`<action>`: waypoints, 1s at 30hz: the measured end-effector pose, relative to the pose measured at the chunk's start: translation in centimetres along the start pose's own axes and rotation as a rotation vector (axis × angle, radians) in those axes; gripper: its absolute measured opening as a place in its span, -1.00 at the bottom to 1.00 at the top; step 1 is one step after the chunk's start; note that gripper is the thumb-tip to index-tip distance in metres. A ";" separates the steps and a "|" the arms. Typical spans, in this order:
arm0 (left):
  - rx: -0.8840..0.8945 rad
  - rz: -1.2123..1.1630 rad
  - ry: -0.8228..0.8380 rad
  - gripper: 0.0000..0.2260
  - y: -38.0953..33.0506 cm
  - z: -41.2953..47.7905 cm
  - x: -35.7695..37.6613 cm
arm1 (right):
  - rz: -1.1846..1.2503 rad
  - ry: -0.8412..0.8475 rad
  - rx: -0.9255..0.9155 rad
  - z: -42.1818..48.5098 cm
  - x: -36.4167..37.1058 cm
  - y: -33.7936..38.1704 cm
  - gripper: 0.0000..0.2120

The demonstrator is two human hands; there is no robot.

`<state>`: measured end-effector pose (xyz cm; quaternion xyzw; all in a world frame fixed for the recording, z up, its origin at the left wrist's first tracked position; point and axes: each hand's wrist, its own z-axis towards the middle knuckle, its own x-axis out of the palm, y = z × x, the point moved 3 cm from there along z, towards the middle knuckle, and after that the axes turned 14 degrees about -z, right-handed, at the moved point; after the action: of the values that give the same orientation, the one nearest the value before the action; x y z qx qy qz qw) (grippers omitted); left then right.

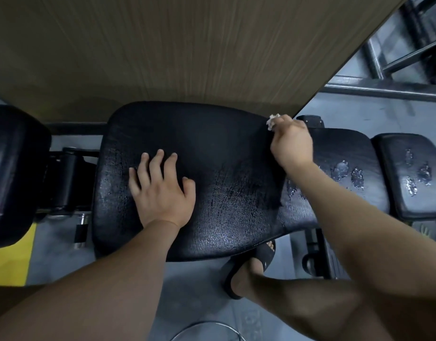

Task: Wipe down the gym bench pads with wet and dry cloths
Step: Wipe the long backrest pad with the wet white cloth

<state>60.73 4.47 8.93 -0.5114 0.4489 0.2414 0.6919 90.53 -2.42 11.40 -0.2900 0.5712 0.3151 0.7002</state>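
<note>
From the left forearm (128, 274) nearest, leaning on the big black pad (212, 143) with left hand (162, 190) spread flat. Pinching a crumpled pale cloth (272, 120) in right hand (292, 143) at the pad's far right corner. Probably mid-wipe; next, dragging cloth toward the near edge, pressing firmly.

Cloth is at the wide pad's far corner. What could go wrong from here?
1. The small cloth wadded in the right hand covers little; streaks of the wide pad may get missed.
2. Peeling patches on the narrow pad could tear further when rubbed.
3. The left hand, pressed flat on the glossy pad, might slip.
</note>
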 end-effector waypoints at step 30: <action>-0.019 -0.008 0.029 -0.48 -0.1 0.0 -0.4 | 0.132 0.313 -0.164 6.5 -0.3 10.7 -0.76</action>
<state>60.65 4.49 9.37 -0.5231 0.4547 0.2354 0.6814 86.22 9.25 12.35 -0.3535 0.6632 0.3569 0.5548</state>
